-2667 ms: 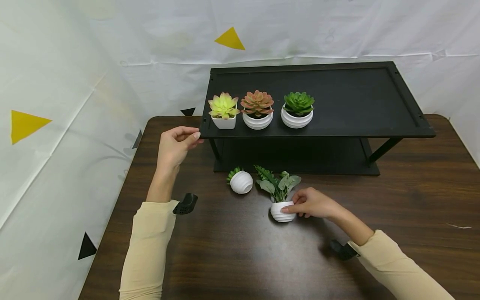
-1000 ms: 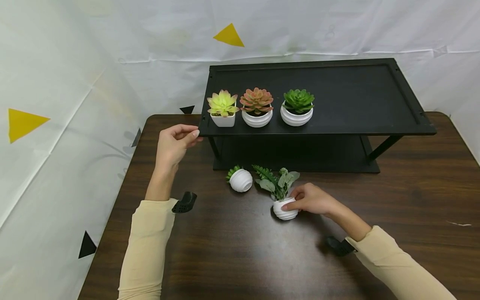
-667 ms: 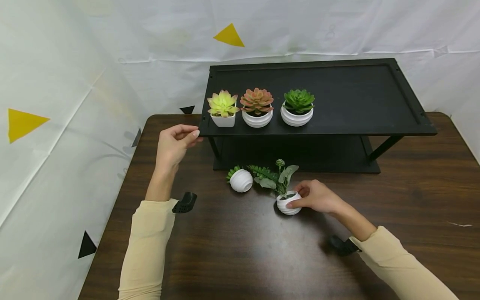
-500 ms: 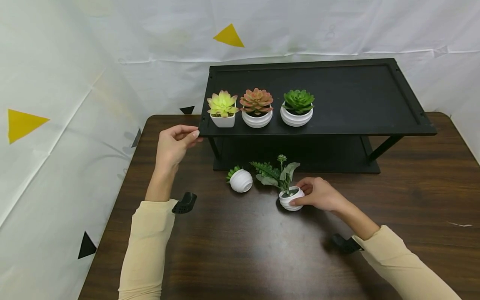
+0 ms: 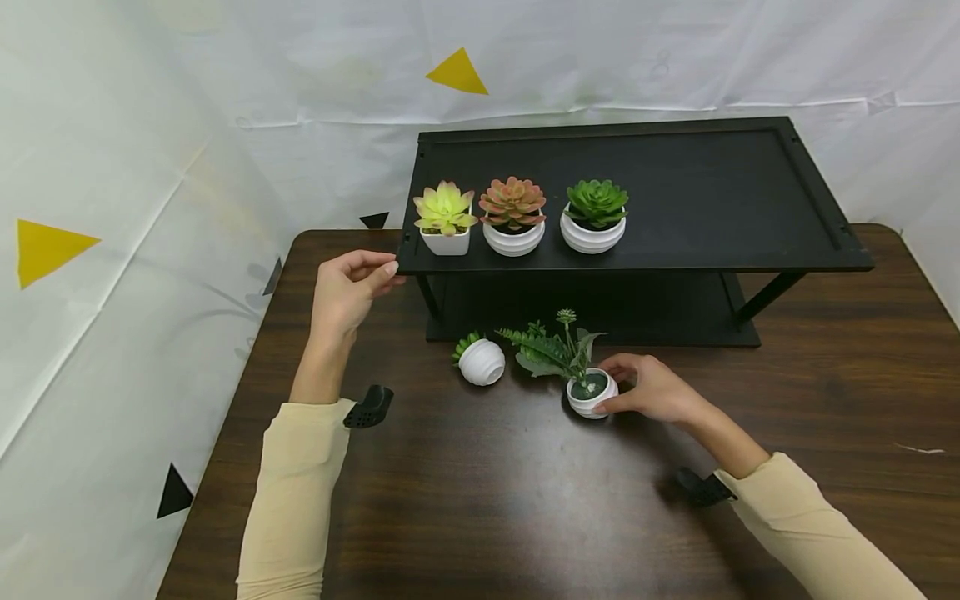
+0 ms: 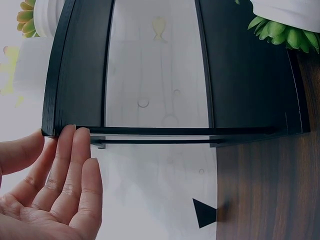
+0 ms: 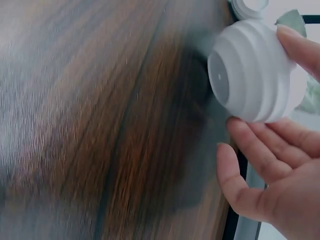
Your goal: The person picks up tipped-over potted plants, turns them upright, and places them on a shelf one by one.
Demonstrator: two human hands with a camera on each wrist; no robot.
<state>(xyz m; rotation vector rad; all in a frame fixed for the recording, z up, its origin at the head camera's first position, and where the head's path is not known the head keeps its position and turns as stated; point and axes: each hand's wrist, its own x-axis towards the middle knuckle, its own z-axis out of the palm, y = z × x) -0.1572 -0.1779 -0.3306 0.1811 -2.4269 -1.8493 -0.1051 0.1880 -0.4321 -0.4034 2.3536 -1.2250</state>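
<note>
The leafy plant (image 5: 555,354) in its white ridged pot (image 5: 583,406) sits just in front of the black shelf (image 5: 712,192), near the middle of its front side, its fern fronds leaning toward the shelf's left end. The right hand (image 5: 656,390) has it pinched, thumb on the near side and fingers behind, the grasp closed no further than the pot's width. Moments ago I saw that pot side-on and its greenery tipped back toward the shelf; now its dark filled mouth shows and it has come closer to the shelf and a little rightward, so I'd judge it is being set upright. The wrist view shows the base, but I can't tell whether it bears on the table (image 5: 487,500). Left of it, also before the shelf, a small potted succulent (image 5: 482,362) lies toppled, as earlier, so that one looks undealt with. The left hand (image 5: 345,287) stays at the shelf's front left corner, thumb and fingers lightly nipping the board's edge, as if steadying it. On the shelf's top, along the front left, stand yellow-green (image 5: 446,212), reddish (image 5: 513,204) and dark-green (image 5: 597,204) succulents.
</note>
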